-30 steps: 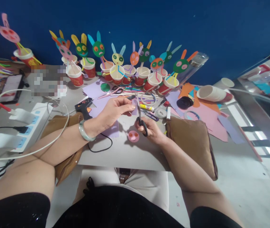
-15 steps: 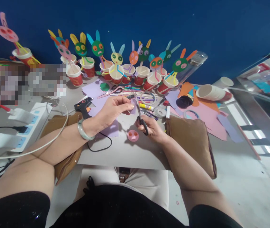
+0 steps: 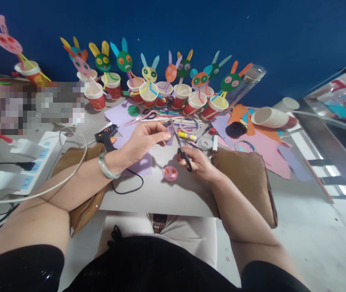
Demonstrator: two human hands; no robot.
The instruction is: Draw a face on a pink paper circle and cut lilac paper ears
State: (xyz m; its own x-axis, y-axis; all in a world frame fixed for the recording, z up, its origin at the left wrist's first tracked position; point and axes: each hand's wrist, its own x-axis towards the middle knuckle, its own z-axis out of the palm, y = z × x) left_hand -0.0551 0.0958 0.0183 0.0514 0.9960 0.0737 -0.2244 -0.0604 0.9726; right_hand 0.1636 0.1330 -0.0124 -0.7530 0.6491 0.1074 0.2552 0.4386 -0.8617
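Note:
My left hand, with a pale bangle at its wrist, pinches a small piece of purple paper. My right hand grips black-handled scissors, their blades pointing up and away at the paper's right edge. Whether the blades touch the paper I cannot tell. Below, between both hands, a pink paper face with orange eyes lies on the grey table. Left of my left hand sits a black glue gun, partly over purple paper sheets.
Red-and-white paper cups holding paper rabbit figures line the back by a blue wall. Brown cushions lie under my forearms. A power strip with cables is at left. Yellow glue stick, tape roll and coloured sheets lie around.
The scissors and my right hand have shifted slightly to the right. My left hand keeps its pinch on the purple paper, almost unmoved.

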